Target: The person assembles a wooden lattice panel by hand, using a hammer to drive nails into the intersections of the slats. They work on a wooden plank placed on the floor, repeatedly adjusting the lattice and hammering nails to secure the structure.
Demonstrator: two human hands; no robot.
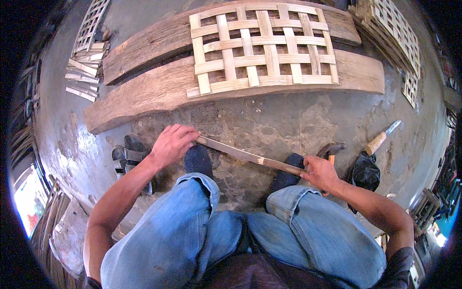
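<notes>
Between my two hands stretches a long flat bamboo strip [236, 151], sloping down to the right above my feet. My left hand [174, 143] is closed on its left end. The right end sits in the closed fingers of my right hand [320, 172]. Beyond them, a woven bamboo lattice panel [260, 42] of wide pale slats lies across two thick wooden planks [144, 103]. On the floor beside my right hand is a hammer [332, 150] with an orange part on its handle.
Farther right lie a wooden-handled blade tool [378, 142] and a black bag [364, 171]. Lattice panels are stacked at the far right [392, 36]. Short bamboo strips [83, 77] and another lattice [90, 24] lie at the far left. Dark sandals [137, 153] rest by my left foot.
</notes>
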